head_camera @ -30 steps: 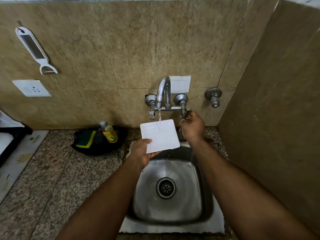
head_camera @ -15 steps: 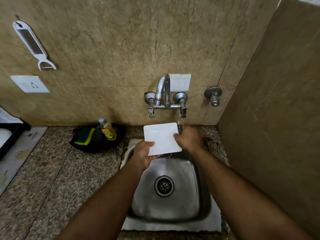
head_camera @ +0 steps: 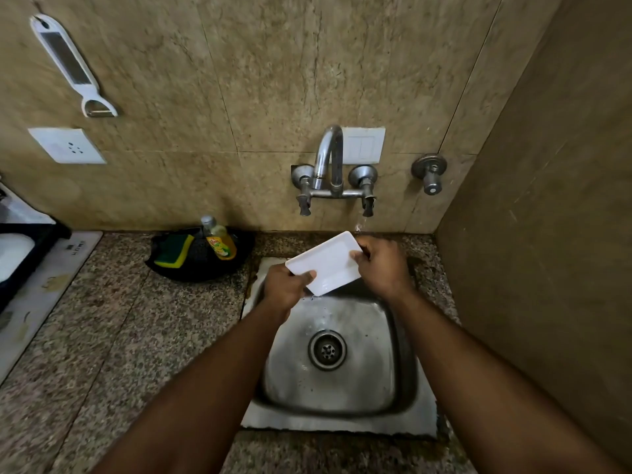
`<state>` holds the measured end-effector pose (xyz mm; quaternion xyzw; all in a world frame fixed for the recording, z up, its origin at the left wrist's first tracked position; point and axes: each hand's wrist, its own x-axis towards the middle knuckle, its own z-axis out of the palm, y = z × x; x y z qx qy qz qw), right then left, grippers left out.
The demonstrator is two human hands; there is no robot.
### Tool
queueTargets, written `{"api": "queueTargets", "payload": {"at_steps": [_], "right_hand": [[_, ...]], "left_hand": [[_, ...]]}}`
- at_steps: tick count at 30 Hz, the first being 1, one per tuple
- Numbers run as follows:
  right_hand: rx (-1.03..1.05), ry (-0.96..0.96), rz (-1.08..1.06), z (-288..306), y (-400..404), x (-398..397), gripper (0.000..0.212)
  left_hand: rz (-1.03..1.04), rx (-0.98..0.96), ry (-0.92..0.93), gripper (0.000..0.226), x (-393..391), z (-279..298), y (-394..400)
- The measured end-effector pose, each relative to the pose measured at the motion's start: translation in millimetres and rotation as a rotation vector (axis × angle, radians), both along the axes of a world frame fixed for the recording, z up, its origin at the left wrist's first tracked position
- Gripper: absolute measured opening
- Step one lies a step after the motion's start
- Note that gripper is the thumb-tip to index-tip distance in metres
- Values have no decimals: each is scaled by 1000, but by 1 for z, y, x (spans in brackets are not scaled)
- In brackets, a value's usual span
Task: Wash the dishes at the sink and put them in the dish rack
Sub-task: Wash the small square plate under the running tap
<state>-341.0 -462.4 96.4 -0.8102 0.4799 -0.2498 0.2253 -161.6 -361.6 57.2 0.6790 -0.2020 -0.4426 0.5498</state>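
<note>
I see both hands on a white square plate [head_camera: 326, 263], which is held tilted over the back edge of the steel sink [head_camera: 338, 422], its near corner lowest and dripping into the basin. My left hand [head_camera: 285, 289] grips the plate's left edge, thumb lying across the upper face and the fingers curled out of sight beneath it. My right hand [head_camera: 383, 265] holds the right edge, fingers [head_camera: 359, 254] bent round the rim and pinching it. The plate hangs just below and in front of the wall tap [head_camera: 330, 165]; a thin trickle of water falls from under the tap's right-hand valve, landing near the plate's far right corner. The drain [head_camera: 327, 349] sits open in the middle of the wet basin. To the left on the speckled granite bench [head_camera: 113, 336], a black dish [head_camera: 201, 258] against the wall carries a green and yellow sponge [head_camera: 174, 253] and a bottle of yellow dish soap [head_camera: 219, 242], the two just beside each other. On the tiled wall hang a white peeler [head_camera: 73, 66] and, below it, a white socket plate [head_camera: 66, 145]. Something white in a black frame shows at the far left edge, but I cannot tell what it is.
</note>
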Motion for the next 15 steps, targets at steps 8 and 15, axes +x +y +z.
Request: {"api": "queueTargets", "payload": {"at_steps": [8, 15], "right_hand": [[-170, 67, 85, 35, 8, 13, 24], [60, -80, -21, 34, 20, 20, 22]], "left_hand": [[71, -30, -217, 20, 17, 19, 8], [127, -12, -304, 12, 22, 27, 24]]}}
